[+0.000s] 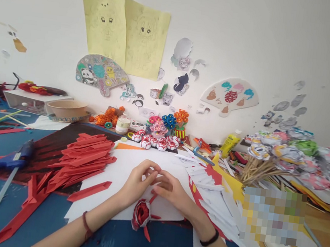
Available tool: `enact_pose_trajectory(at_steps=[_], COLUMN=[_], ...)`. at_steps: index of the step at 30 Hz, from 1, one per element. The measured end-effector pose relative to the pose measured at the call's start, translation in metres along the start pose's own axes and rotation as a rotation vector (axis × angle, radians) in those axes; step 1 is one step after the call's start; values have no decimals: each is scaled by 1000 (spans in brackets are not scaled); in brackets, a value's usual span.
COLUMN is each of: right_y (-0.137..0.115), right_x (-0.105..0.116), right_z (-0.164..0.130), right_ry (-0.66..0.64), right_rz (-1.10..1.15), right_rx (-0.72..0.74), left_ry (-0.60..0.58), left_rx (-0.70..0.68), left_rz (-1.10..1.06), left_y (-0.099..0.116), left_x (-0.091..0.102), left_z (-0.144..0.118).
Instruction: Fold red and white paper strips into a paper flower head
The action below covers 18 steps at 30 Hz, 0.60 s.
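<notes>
My left hand [140, 182] and my right hand [172, 190] meet at the fingertips above a white paper sheet [129, 163]. The left fingers are curled, with the thumb close to the index finger. My right fingers are bent in toward them. Anything pinched between the tips is too small or hidden to make out. Just below the hands sits a red and white paper rose [141, 214], with red folded strips sticking out beside it. One single red paper strip [89, 191] lies left of my left hand, near a large pile of red folded strips [84, 159].
White folded strips [211, 190] spread on the right. A blue glue gun [10, 162] lies far left. Finished paper flowers on sticks [289, 152] stand at the right. Small red-white flowers [158, 142], a white jar [123, 125] and a yellow bottle [229, 143] line the wall.
</notes>
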State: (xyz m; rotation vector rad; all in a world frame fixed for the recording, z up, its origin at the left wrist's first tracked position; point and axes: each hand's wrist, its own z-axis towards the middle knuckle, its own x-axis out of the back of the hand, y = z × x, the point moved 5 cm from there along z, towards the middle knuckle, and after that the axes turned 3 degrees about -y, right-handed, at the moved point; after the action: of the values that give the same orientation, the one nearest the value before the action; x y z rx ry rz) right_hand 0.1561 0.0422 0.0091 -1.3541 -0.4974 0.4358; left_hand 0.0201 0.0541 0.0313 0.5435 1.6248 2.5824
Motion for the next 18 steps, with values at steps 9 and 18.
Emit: enact_pose_trajectory(at_steps=[9,18], right_y=[-29,-14], right_x=[-28,-1], right_z=[-12,-1], right_ry=[-246,-35], right_rz=[-484,-53], right_rx=[177,125], left_ry=[147,-184], left_rx=[-65,-264], left_rz=[151,242], left_y=[9,49], left_x=[22,23], left_z=[1,-2])
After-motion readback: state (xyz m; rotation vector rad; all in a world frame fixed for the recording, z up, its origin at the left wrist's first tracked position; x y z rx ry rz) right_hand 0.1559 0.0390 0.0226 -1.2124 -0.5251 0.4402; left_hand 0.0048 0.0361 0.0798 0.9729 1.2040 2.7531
